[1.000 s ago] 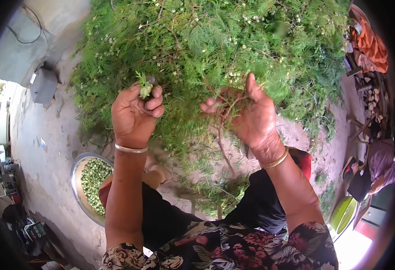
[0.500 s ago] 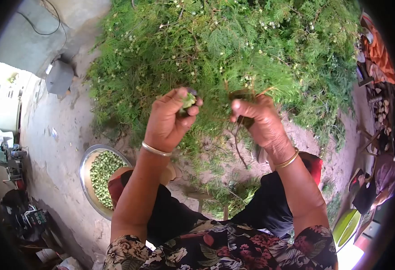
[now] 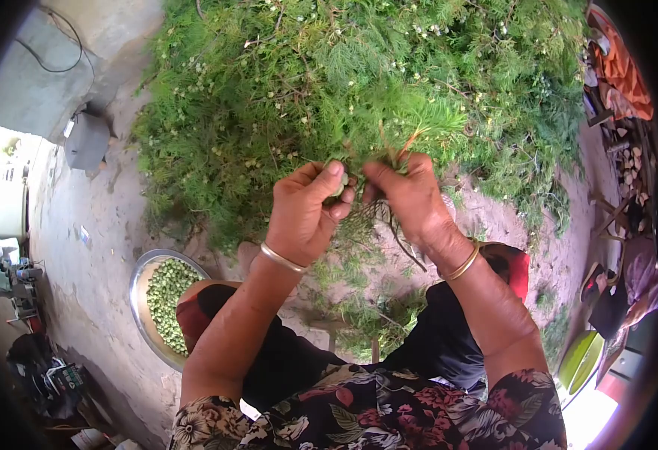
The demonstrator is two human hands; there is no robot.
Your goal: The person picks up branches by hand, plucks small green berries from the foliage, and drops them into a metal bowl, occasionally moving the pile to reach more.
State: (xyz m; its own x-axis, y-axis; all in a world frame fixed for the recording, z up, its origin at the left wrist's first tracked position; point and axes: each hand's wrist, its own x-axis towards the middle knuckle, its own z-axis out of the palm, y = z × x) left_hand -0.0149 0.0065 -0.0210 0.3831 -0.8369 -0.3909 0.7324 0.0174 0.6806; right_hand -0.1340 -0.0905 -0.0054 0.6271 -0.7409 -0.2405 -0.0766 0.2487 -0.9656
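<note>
My left hand is closed around several small green cones, partly hidden by its fingers. Close beside it, my right hand grips a leafy green sprig whose thin brown stem hangs down below the fingers. The two hands are nearly touching, in front of a large heap of green branches dotted with pale cones. A metal basin holding many green cones rests on the ground by my left knee.
Loose sprigs lie on the ground between my legs. A grey container stands at the upper left. On the right are an orange cloth, pieces of wood and a green bowl.
My left hand has moved right and my right hand slightly left, so they are now close together. The sprig has shifted left with my right hand. The view has shifted slightly.
</note>
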